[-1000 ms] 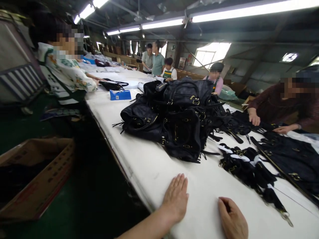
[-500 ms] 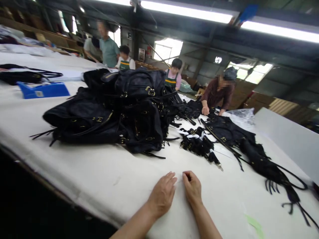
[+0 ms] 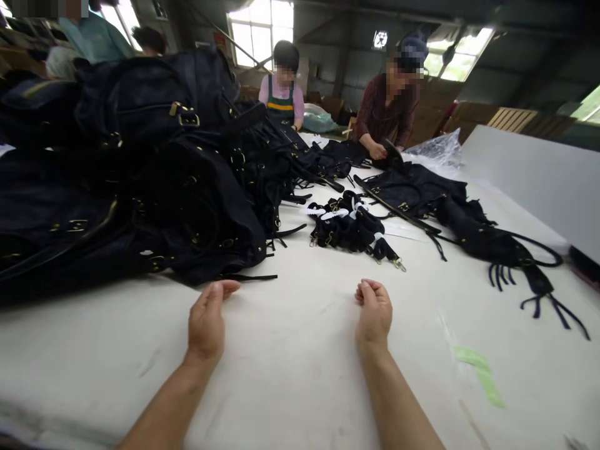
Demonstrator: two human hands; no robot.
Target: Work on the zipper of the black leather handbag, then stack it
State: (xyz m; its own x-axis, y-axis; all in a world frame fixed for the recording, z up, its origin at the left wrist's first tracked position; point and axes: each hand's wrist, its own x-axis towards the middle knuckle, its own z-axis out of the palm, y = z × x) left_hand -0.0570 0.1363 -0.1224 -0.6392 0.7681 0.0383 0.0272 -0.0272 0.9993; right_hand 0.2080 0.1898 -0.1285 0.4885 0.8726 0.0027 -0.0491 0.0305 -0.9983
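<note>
My left hand (image 3: 208,320) is over the white table, just in front of a pile of black bags (image 3: 220,206). Its fingers are stretched forward and hold nothing. To the right, my right hand (image 3: 374,312) has its fingers curled in against the thumb, with nothing showing in them. Beyond it lies a bundle of black straps (image 3: 349,228) with gold-coloured clips and white ties. Neither hand touches the bags or the straps.
A flat black bag (image 3: 412,187) and more black pieces with dangling cords lie along the right. A strip of green tape (image 3: 482,372) is on the tabletop (image 3: 290,375). Across the table, a person in a dark top (image 3: 389,112) handles black pieces; other people stand farther back.
My hands have moved apart, the left one going left towards the bag pile. My right hand's fingers have curled in more. The view has come closer to the bags.
</note>
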